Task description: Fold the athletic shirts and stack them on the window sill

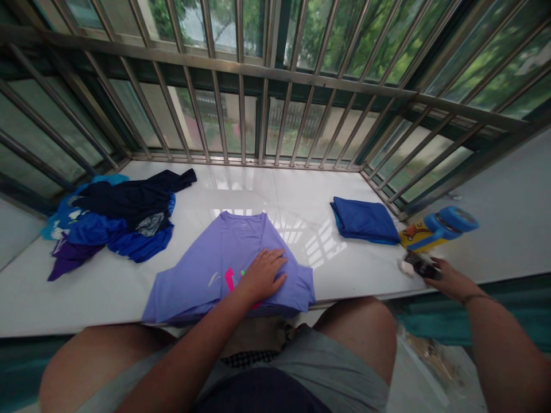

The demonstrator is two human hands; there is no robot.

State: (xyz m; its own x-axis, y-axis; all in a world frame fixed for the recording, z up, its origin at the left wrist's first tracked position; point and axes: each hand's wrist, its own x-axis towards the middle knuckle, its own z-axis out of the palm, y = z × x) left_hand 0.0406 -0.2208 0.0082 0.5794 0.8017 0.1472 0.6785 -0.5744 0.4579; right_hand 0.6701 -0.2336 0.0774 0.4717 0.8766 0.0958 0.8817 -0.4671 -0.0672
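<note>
Head view: at the near edge of a white ledge (357, 272) lies a lavender shirt (232, 255), spread out. The left hand (264, 272) rests open, palm down on it, probably to keep it flat. The right hand (450, 280) touches a small dark object (420, 267) beside a yellow-and-blue bottle (433, 230); whether it grips cannot be told. Farther off, a folded blue garment (365, 221) sits well apart from a loose clothes pile (123, 209), seemingly to stay neat. Metal bars (301, 76) stand behind.

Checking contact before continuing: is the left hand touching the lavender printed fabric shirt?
Touching: the head view shows the left hand resting flat on the lavender shirt.
</note>
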